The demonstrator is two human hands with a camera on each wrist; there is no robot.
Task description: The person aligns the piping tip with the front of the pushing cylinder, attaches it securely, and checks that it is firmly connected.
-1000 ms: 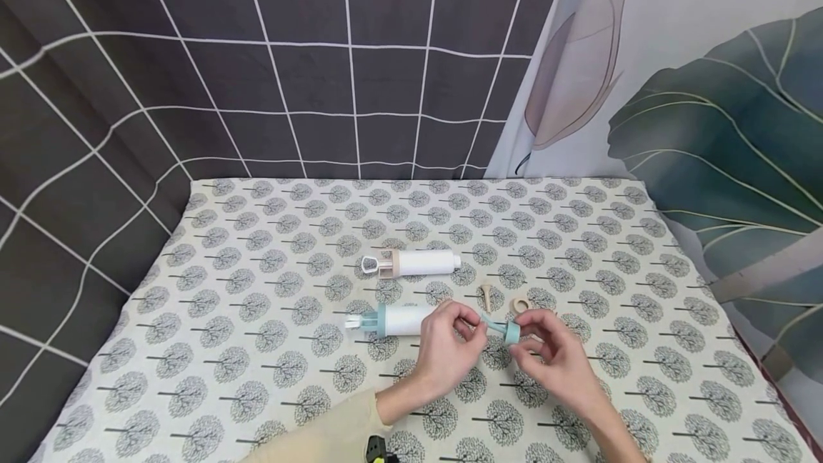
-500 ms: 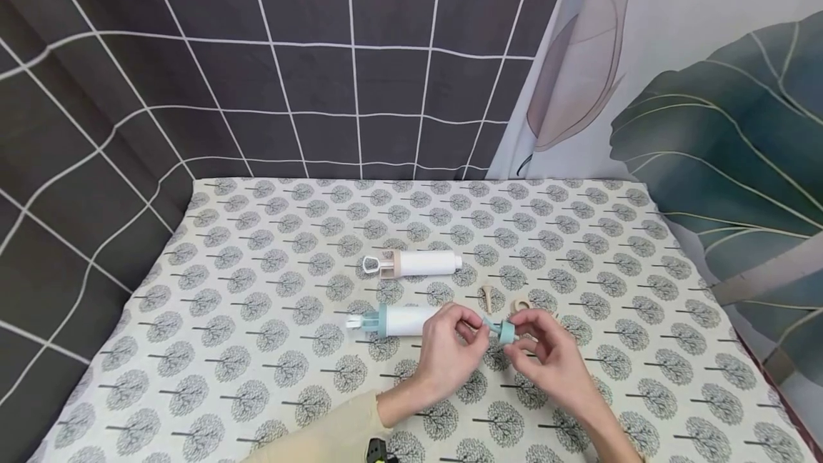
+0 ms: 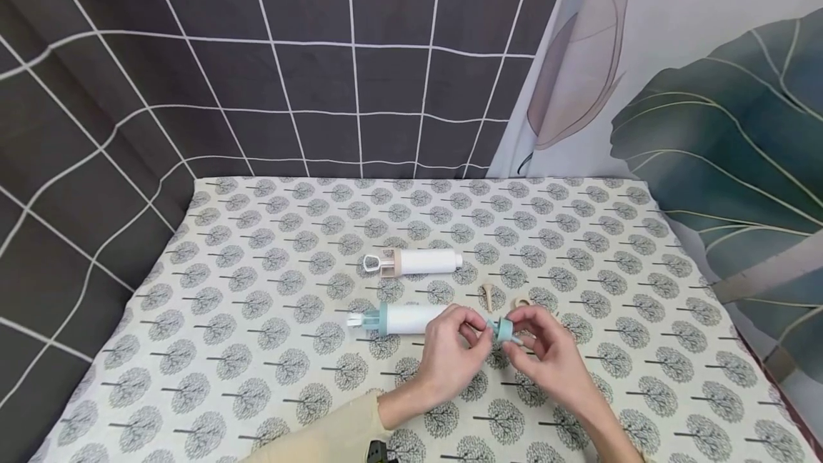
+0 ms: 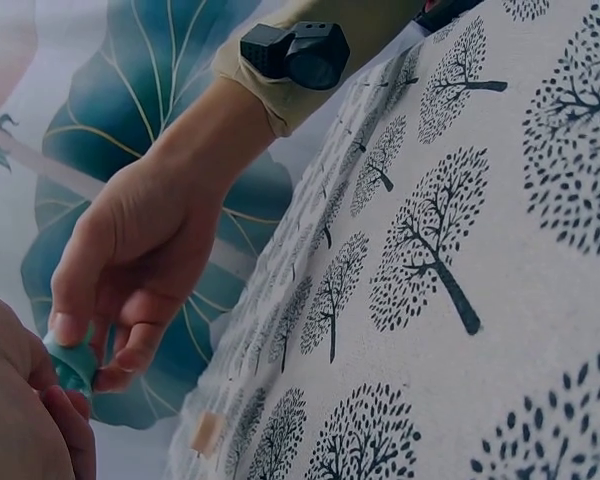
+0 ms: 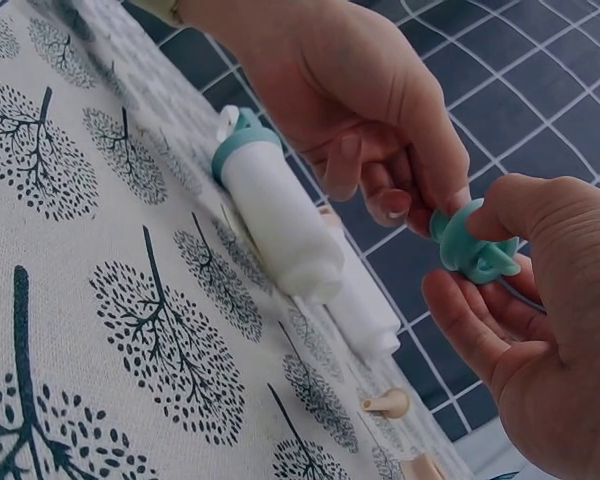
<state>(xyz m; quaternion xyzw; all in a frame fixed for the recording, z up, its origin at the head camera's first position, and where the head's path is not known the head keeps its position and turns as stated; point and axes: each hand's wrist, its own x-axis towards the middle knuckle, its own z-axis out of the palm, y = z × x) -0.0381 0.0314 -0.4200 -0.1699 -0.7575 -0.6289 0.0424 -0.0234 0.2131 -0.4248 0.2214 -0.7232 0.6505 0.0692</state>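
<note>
Left hand [image 3: 453,349]: thumb and fingertips drawn together, pinching the narrow end of the teal cap.
Right hand [image 3: 546,349]: fingers bent, thumb and fingertips set on opposite sides of the same cap.
Teal cap [image 5: 468,240]: held between both hands, raised over the patterned surface [image 3: 283,377]; smooth, rounded, wide at the rim, tilted.
Teal stem [image 3: 516,340]: slim, jutting from the cap on the right hand's side; whether it is a separate part cannot be told.
Step in hand: apparently working stem and cap against each other, a two-handed fitting or adjusting.
Next move: probably calls for one steady hand while the other pushes or turns lightly, keeping the parts in line.
Teal-collared tube [image 3: 408,319]: white, lying beside the left hand, partly behind it.
Beige ring [image 3: 522,301]: just beyond the right hand, partly covered.
Beige peg [image 3: 487,296]: near the ring, apart from it.
Beige-collared tube [image 3: 427,262]: white, lying farther back.
Dark curtain [image 3: 315,77]: gridded, behind everything.
</note>
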